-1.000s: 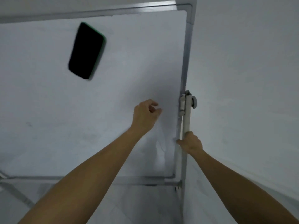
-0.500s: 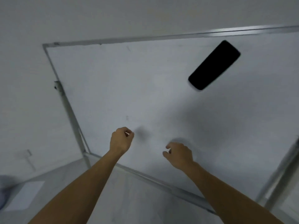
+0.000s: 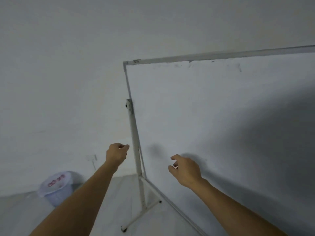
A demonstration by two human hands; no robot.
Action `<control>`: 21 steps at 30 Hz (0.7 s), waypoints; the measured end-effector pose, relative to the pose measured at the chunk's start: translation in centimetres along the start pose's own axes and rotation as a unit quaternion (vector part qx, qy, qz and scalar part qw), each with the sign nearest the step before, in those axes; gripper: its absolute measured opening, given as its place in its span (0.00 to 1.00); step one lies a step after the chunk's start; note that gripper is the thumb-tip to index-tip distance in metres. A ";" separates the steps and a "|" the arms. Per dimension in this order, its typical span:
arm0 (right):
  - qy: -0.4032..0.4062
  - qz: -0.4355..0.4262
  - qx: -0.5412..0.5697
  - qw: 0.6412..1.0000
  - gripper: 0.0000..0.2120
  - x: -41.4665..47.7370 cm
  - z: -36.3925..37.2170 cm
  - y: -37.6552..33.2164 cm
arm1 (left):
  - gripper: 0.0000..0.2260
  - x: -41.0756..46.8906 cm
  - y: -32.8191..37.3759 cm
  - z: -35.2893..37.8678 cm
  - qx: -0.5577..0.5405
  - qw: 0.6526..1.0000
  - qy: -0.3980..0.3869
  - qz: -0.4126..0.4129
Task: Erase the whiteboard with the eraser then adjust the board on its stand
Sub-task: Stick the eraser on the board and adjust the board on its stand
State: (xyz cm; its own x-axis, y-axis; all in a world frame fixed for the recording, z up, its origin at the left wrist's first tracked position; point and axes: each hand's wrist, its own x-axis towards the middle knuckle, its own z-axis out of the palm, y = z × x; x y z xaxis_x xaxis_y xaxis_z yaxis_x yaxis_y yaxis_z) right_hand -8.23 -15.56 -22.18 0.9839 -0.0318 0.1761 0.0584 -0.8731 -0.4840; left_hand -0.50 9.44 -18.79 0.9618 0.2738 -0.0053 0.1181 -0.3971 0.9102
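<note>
The whiteboard [image 3: 213, 116] fills the right half of the view, its surface wiped apart from faint smudges near the top edge. Its left stand post [image 3: 134, 142] runs down to a foot with a caster, and a clamp knob [image 3: 129, 106] sits on the post at mid height. My left hand [image 3: 117, 153] hovers just left of the post, fingers curled, holding nothing. My right hand [image 3: 185, 169] is in front of the lower board, fingers loosely apart, not touching the frame. The eraser is out of view.
A pale lilac basket [image 3: 56, 189] with a lid stands on the floor at the lower left by the wall. A wall socket [image 3: 92, 157] with a cord sits low on the wall. The stand's foot [image 3: 136, 220] reaches forward across the floor.
The view has swung from the board's right edge to its left edge. My right hand let go of the right post. The black eraser has left the view.
</note>
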 end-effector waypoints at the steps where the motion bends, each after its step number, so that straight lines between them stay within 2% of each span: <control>1: -0.002 -0.004 -0.002 1.000 0.20 0.6 0.4 -0.1 | 0.11 1.0 -0.2 -0.2 -0.005 1.000 0.001 -0.008; 6: 0.033 0.001 0.013 0.999 0.19 6.2 2.7 0.0 | 0.15 10.3 0.9 -0.2 -0.032 0.999 -0.012 0.012; 9: 0.064 0.028 0.009 0.997 0.17 8.8 4.8 0.6 | 0.22 17.2 2.3 0.3 -0.032 0.999 -0.022 0.029; 13: 0.108 0.081 -0.013 0.991 0.15 12.4 7.9 0.8 | 0.30 27.3 4.6 1.0 -0.062 0.993 -0.022 0.100; 16: 0.127 0.142 -0.009 0.982 0.16 15.1 10.7 -0.4 | 0.32 34.5 6.9 2.7 -0.160 0.976 -0.118 0.086; 18: 0.152 0.173 -0.007 0.973 0.16 16.5 12.4 -1.6 | 0.32 37.5 7.5 3.6 -0.225 0.950 -0.210 0.049; 21: 0.178 0.238 0.008 0.955 0.15 17.9 14.1 -3.0 | 0.30 39.9 7.4 5.2 -0.272 0.915 -0.299 0.015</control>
State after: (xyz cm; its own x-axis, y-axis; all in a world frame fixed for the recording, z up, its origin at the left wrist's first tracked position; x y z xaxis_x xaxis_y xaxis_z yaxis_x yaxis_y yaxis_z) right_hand 11.56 -6.63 -29.65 0.7802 -0.5887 0.2113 -0.3755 -0.7110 -0.5945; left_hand 40.09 12.84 -14.42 0.9452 -0.3221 -0.0542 0.1054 0.1435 0.9840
